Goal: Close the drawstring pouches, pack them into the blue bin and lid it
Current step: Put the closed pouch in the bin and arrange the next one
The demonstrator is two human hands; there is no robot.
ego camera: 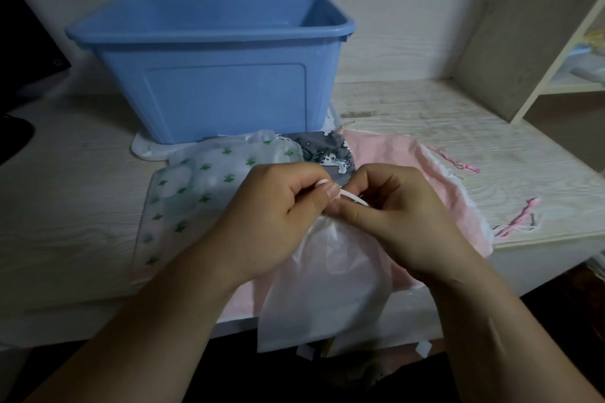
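Note:
A plain white pouch (327, 288) hangs over the table's front edge, its neck gathered between my hands. My left hand (271, 216) pinches the white drawstring (353, 199) at the neck. My right hand (402, 216) pinches the same cord from the other side. Behind them lie a white pouch with green stars (193, 186), a grey unicorn pouch (324, 150) and a pink pouch (425, 180), all with open mouths. The blue bin (226, 101) stands open at the back of the table, and its inside is hidden from here.
A white sheet or bag (144, 147) sticks out from under the bin. Pink cords (520, 216) trail to the right on the whitewashed wooden table (65, 206). A shelf unit (540, 42) stands at the right, a dark object (19, 42) at the far left.

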